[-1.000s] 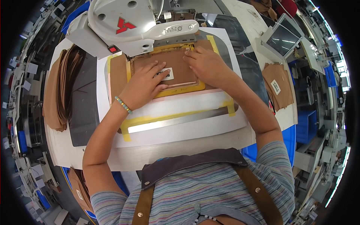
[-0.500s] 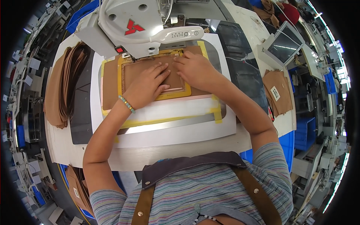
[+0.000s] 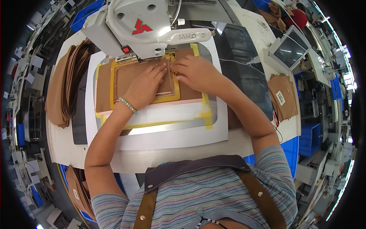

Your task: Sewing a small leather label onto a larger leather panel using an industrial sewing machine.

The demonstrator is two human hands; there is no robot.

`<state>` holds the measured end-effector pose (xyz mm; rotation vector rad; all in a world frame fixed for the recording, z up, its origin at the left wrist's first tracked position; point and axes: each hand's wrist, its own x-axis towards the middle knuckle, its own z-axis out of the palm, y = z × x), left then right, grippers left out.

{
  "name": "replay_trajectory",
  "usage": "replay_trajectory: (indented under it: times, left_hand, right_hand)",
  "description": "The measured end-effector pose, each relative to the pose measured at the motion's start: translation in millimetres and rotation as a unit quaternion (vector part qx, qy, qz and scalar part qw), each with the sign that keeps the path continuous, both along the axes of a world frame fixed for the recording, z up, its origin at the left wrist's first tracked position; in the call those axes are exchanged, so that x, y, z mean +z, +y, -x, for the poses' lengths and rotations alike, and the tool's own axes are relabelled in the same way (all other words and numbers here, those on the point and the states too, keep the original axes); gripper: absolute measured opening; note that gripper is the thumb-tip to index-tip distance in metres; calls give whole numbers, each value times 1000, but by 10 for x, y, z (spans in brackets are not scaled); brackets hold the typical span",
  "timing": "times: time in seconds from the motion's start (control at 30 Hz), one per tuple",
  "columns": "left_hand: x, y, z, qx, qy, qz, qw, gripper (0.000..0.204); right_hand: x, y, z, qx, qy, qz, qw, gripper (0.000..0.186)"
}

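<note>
A yellow frame (image 3: 112, 86) with a rectangular window lies over a brown fabric panel (image 3: 126, 78) under the head of a white sewing machine (image 3: 139, 24). My left hand (image 3: 146, 84) rests on the panel inside the window, fingers stretched out toward the needle area. At the frame's right side is my right hand (image 3: 200, 75), its fingers bent and its thumb apart, touching the frame's edge. What lies beneath its fingertips is hidden. Panel and frame sit on a metal plate (image 3: 152, 129) edged with yellow tape, over a white sheet (image 3: 171, 140).
Brown fabric pieces (image 3: 63, 86) hang in a thick stack at the left. On the right are a labelled brown bundle (image 3: 286, 105), a tilted screen (image 3: 291, 47) and a blue bin (image 3: 309, 139). A person in red (image 3: 299, 17) is at the far right.
The yellow frame, fabric panel, plate and white sheet have slid left under the machine head. My left hand has shifted slightly left with them; my right hand stays at the frame's right side.
</note>
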<state>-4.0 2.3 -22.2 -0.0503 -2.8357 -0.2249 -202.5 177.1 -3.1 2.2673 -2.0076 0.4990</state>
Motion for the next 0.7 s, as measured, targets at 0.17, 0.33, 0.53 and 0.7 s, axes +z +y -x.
replay_trajectory:
  times: [0.17, 0.33, 0.53, 0.7]
  left_hand:
    - [28, -27, -18, 29, -39, -14, 999, 40]
    - [127, -159, -200, 16, -11, -32, 999, 41]
    - [422, -466, -756, 74, 28, -74, 994, 38]
    - [396, -383, -899, 77, 11, -69, 995, 41]
  right_hand:
    - [238, 373, 168, -54, -34, -4, 998, 37]
    - [240, 606, 213, -82, -31, -61, 994, 34]
    - [162, 494, -5, 17, -98, -48, 994, 34]
    - [-15, 160, -377, 139, -90, 8, 986, 34]
